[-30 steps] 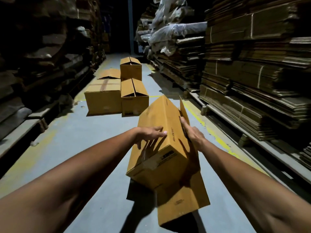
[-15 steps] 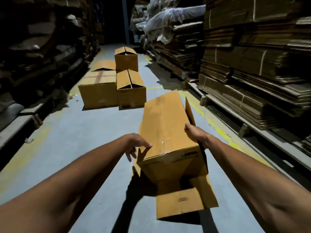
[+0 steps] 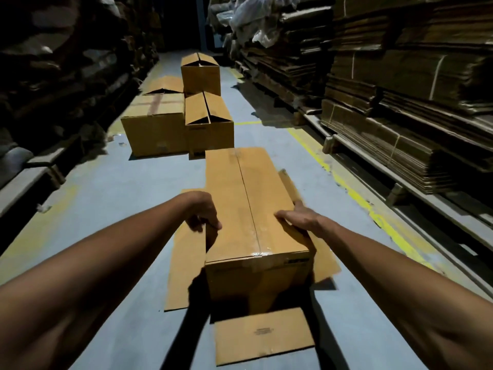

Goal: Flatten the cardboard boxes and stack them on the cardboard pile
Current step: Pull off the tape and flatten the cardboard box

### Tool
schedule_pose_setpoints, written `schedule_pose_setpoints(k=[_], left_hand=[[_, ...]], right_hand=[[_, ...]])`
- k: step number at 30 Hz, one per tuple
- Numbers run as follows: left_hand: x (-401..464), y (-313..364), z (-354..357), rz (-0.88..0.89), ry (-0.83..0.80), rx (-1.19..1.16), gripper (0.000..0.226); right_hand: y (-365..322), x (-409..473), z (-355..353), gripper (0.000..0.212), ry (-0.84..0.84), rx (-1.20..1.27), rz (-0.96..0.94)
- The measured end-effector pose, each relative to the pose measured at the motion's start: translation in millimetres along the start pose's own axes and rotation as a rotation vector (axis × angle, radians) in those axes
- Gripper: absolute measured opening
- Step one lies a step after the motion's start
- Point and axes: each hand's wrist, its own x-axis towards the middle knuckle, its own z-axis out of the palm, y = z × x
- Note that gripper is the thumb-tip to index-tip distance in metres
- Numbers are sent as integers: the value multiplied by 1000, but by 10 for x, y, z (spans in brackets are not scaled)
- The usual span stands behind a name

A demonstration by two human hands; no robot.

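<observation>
Nearest the camera, a loose flap [image 3: 264,335] of the long cardboard box [image 3: 248,206] lies flat on the grey floor [image 3: 112,193]. The box itself lies lengthwise down the aisle, taped seam up, its near end facing the person. Other flaps spread out flat on the floor from under both its long sides.

The left hand [image 3: 201,210] is at the box's upper left edge near the close end, fingers curled down over the edge and gripping it. The right hand [image 3: 300,218] is on the opposite upper right edge, thumb lying on the top face and fingers wrapped down the right side, so the box sits clamped between the two hands.

Just beyond the box's far end stand more cardboard boxes: a narrow one with open top flaps [image 3: 209,126] almost touching it, a wide taped one [image 3: 154,124] beside that on the left, then a flatter open one [image 3: 165,85] and another open box [image 3: 200,73] further back. They fill the middle of the aisle ahead.

A yellow floor line [image 3: 354,192] runs along the right. Beyond it, stacks of flattened cardboard [image 3: 394,145] sit on pallets along the right wall. Dark shelving [image 3: 53,76] lines the left side; what it holds is too dim to tell.
</observation>
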Motion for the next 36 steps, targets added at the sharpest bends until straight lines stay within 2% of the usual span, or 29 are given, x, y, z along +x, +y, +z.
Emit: schedule_pose_setpoints(k=[2,4,6,9,13,17,21,26,31,33,36], left_hand=[[-15,78,32,102,286,118,72],[-11,172,115,263,407,178,88],[16,254,235,388,341,207,94],[54,339,380,453,217,348,100],[53,345,471,488,224,355,101],[-54,262,480,607,242,300,70],[-92,129,599,691,306,245,50],[-85,41,767,710,368,264,58],[-52,-37,755,713,318,301,67],[-24,-73,755,722,309,273,64],[-36,-67,780,718,330,202,47]], right_hand=[[-90,91,129,100,93,-69,12],[-189,129,210,112,155,-75,19],[-272,166,233,120,205,-73,21],[-411,260,275,134,244,-121,13],[-599,298,365,125,234,-246,26],[-642,303,362,116,199,-304,48],[-634,350,350,131,99,-358,64],[-594,308,406,128,168,-397,17],[-600,281,423,134,166,-429,13],[-600,279,399,133,162,-426,4],[-595,262,400,132,167,-429,-6]])
